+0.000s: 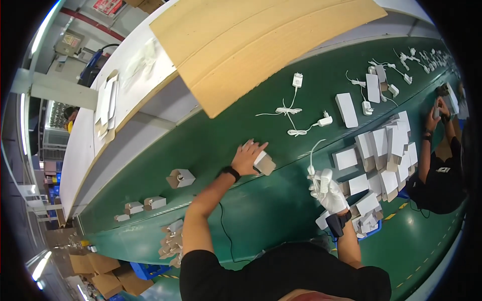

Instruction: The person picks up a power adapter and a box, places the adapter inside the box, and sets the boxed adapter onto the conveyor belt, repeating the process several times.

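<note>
On the green conveyor belt, my bare left hand (246,158) grips a small white box (263,163) whose brown flap stands open toward the right. The box's far side is hidden under my fingers. My right hand (334,197), in a white glove, is closed around a white power adapter (325,179) and is raised over the belt's near edge. A thin white cable (312,159) sticks up from that grip. Beyond my hands lie two more adapters with bundled cables, one upright adapter (297,80) and one nearer adapter (325,119).
Stacked white boxes (386,150) fill the near right, beside a closed white box (346,110). Opened boxes (181,178) line the belt's left. A cardboard sheet (251,45) covers the shelf above. At far right a co-worker's hands (438,111) hold boxes. Cartons (103,273) stand lower left.
</note>
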The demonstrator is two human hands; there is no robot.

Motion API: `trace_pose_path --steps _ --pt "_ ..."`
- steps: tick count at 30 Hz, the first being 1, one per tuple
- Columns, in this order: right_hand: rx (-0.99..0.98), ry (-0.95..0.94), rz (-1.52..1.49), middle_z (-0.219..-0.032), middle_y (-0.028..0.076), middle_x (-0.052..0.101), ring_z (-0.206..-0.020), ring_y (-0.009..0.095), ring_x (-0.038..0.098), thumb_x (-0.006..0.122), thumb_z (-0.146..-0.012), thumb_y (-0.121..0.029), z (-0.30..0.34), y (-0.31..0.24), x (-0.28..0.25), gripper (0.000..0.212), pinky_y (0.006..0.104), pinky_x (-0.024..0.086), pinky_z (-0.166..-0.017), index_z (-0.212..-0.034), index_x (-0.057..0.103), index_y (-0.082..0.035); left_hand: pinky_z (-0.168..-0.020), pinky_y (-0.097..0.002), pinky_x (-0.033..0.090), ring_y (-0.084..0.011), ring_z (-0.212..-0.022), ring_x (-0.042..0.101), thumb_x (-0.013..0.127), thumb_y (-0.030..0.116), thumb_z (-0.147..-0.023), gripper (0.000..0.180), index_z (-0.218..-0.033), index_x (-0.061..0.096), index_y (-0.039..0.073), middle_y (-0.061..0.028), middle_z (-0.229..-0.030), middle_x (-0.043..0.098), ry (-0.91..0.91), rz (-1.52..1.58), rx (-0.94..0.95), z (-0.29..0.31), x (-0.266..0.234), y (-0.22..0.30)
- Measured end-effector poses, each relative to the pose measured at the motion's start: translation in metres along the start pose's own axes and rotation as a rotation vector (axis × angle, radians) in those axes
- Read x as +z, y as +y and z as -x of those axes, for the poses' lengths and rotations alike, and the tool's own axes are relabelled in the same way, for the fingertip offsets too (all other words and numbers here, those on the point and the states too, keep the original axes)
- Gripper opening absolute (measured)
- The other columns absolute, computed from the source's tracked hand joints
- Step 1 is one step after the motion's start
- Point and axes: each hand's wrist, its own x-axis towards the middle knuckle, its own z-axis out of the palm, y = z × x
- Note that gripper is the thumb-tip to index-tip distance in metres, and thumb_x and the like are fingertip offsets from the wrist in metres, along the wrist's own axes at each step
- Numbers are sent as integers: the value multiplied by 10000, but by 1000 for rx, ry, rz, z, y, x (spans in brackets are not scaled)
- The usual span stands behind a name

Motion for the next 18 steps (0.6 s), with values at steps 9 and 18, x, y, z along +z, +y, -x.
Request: trace_pose_path --steps 9,18 --pt "166 -306 220 -1232 109 533 -942 186 593 690 -786 -417 -2 18 50 706 274 486 -773 -1297 440 2 -748 -453 499 -306 -1031 514 757 206 -586 554 -1070 508 103 -85 -1092 523 58 298 -403 73 -28 53" --pt "-535 -504 2221 -962 114 616 -858 258 618 654 -761 -221 18 36 133 385 385 497 -717 -1105 571 -71 -766 -411 497 -305 -946 568 802 230 -550 613 -1073 512 97 -87 -972 598 269 338 -173 122 -89 153"
